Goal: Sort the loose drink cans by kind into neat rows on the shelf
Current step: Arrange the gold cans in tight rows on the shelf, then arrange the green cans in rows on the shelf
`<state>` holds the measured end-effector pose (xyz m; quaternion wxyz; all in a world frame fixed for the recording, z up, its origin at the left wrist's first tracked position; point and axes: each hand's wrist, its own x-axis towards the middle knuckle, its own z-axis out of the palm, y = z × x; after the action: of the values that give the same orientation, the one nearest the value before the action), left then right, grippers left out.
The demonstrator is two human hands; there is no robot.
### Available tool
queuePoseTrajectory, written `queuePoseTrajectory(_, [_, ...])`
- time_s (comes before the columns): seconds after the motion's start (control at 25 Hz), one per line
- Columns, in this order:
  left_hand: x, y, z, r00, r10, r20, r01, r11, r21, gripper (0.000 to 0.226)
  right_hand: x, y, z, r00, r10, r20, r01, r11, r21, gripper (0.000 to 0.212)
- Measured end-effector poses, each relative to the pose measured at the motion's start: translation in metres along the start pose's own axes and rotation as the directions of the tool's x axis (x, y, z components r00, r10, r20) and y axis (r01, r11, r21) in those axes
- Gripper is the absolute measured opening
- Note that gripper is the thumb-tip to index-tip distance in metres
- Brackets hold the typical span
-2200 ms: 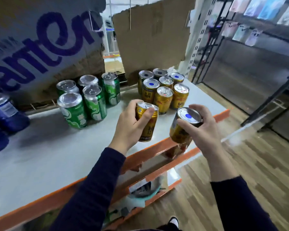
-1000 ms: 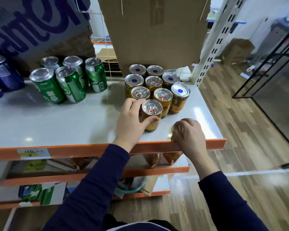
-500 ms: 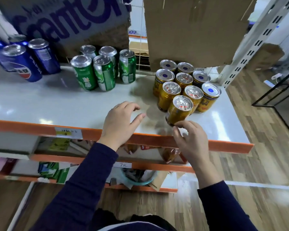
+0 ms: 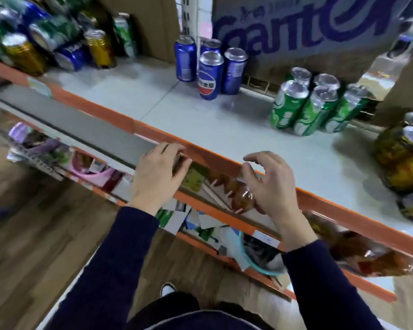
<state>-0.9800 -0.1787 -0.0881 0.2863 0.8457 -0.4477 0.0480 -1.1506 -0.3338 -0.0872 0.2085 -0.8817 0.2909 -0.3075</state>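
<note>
**Orange lip (image 4: 208,154), empty hands: loose cans lay far to my left**

Both my hands hung at the shelf's front edge, holding nothing. My left hand (image 4: 157,172) was spread with its fingers nearly straight, and my right hand (image 4: 270,184) curled loosely around air. The loose cans (image 4: 45,44), a blurred jumble of gold, blue and green, lay well apart from both hands, up and leftward along the shelf (image 4: 153,103), nearer my left. One gold can (image 4: 99,50) there seemed upright; the rest were too smeared to tell. Grouped blue cans (image 4: 210,65) stood ahead, green cans (image 4: 312,106) to their right and a gold cluster (image 4: 405,163) at the far right. I judged the left hand had the shorter reach.
</note>
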Motion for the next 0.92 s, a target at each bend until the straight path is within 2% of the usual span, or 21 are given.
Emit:
queuePoseTrajectory(0.16, [-0.022, -0.095, -0.058, 0.989, -0.127, -0.07, 0.132, 0.988, 0.076, 0.031, 0.022, -0.084, 0.084, 0.983, -0.133, 0.125, 0.124, 0.989, 0.08, 0.012])
queuePoseTrajectory(0.4, [-0.035, -0.185, -0.115, 0.948, -0.267, -0.173, 0.285, 0.954, 0.09, 0.026, 0.057, -0.176, 0.171, 0.921, -0.307, 0.238, 0.274, 0.948, 0.163, 0.016])
queuePoseTrajectory(0.52, [-0.029, -0.226, -0.131, 0.929, -0.305, -0.21, 0.329, 0.941, 0.086, 0.025, 0.087, -0.208, 0.215, 0.895, -0.348, 0.279, 0.292, 0.93, 0.226, 0.019])
queuePoseTrajectory(0.72, [0.023, -0.311, -0.157, 0.912, -0.334, -0.237, 0.367, 0.924, 0.112, 0.028, 0.163, -0.26, 0.295, 0.883, -0.405, 0.235, 0.326, 0.892, 0.313, 0.015])
queuePoseTrajectory(0.92, [0.097, -0.385, -0.19, 0.913, -0.316, -0.26, 0.355, 0.927, 0.121, 0.028, 0.25, -0.311, 0.35, 0.908, -0.404, 0.115, 0.342, 0.87, 0.356, 0.014])
